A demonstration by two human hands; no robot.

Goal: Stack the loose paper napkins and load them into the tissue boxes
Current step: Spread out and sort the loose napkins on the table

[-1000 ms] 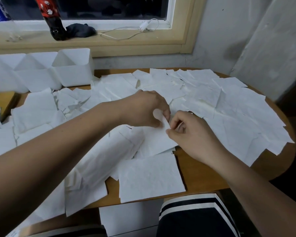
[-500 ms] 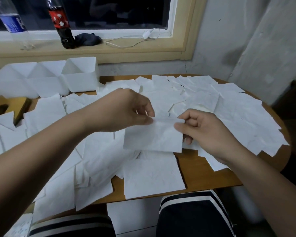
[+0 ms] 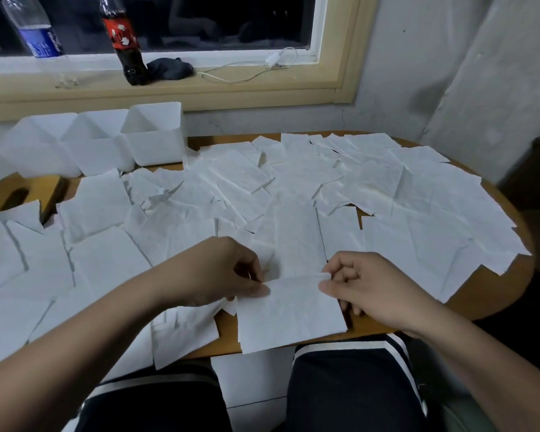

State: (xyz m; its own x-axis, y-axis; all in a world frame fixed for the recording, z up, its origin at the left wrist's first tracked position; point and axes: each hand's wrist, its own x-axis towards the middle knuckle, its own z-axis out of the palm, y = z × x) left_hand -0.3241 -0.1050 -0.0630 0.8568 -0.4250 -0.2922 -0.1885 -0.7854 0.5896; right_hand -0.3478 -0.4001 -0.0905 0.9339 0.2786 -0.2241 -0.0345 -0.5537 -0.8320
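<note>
Many loose white paper napkins cover the round wooden table. One napkin lies at the front edge, over another. My left hand pinches its top left corner and my right hand pinches its top right corner. Three white open tissue boxes stand in a row at the back left, the nearest to the napkins being the right one.
A wooden block lies at the left edge under napkins. On the window sill stand a cola bottle, a clear water bottle, a dark cloth and a white cable. My knees are under the front edge.
Both hands have drawn one napkin from the middle of the table toward the front edge and laid it over the napkin there. The camera has tilted down a little.
</note>
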